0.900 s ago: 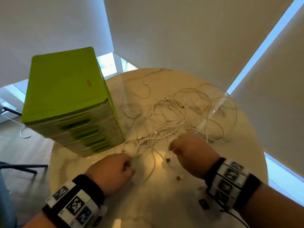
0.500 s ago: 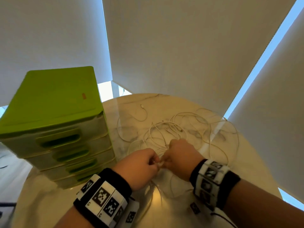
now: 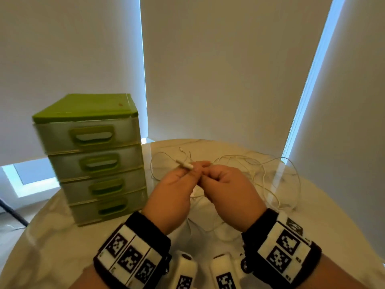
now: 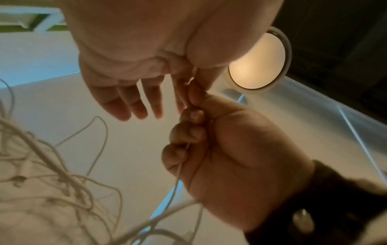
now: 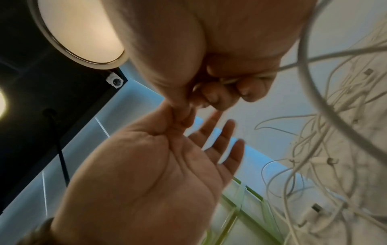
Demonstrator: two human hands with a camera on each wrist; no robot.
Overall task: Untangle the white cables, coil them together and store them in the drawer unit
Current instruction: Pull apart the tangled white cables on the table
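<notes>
A tangle of white cables lies on the round marble table, behind and to the right of my hands. Both hands are raised close together above the table. My left hand pinches a white cable's connector end between thumb and forefinger, its other fingers straight. Just to its right, my right hand has its fingers curled round the same cable, which hangs down to the tangle. The green drawer unit stands at the left, all its drawers closed.
Closed pale roller blinds hang close behind the table. The drawer unit sits near the table's left edge. Loose cable loops spread over the table's right half. Ceiling lights show in the wrist views.
Both hands rose from the table and came together, lifting a cable. The left hand now pinches its connector end. The head view has tilted up.
</notes>
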